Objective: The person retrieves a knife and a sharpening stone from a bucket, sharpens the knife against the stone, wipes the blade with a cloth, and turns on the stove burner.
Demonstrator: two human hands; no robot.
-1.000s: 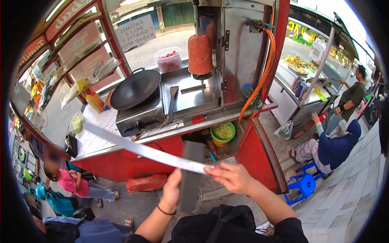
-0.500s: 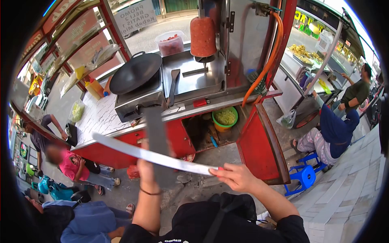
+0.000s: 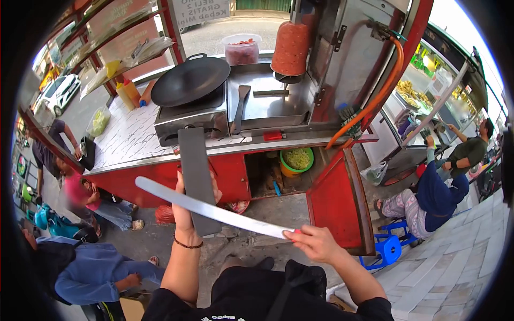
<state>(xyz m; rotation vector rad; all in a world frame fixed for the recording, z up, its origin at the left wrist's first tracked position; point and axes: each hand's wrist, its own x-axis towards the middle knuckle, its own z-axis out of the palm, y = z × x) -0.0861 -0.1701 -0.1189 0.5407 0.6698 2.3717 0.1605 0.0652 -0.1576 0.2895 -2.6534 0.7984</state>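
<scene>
A long curved knife point(image 3: 214, 211) is held at its red handle by my right hand point(image 3: 316, 244), its blade pointing left. Upright in my left hand point(image 3: 187, 206) is a flat dark grey slab point(image 3: 195, 166), with fingers wrapped round its sides. The blade crosses in front of the slab's lower part; whether they touch I cannot tell. Beyond my hands, a black wok point(image 3: 190, 80) rests on a stove point(image 3: 193, 120). To its right a spatula point(image 3: 241, 109) lies on a metal tray point(image 3: 267, 116), under a meat cone point(image 3: 290, 49) on a vertical spit.
A green tub point(image 3: 296, 161) of shredded vegetable sits inside the open cabinet, beside its red door point(image 3: 340, 200). An orange hose point(image 3: 377, 107) hangs at the right. Several people stand or sit on both sides. Blue stools point(image 3: 388, 249) are at the right, sauce bottles point(image 3: 127, 95) on the counter.
The slab has moved left and now stands nearly upright. The knife and my right hand have shifted slightly right and down in the view. The cart appears further right as the view turned.
</scene>
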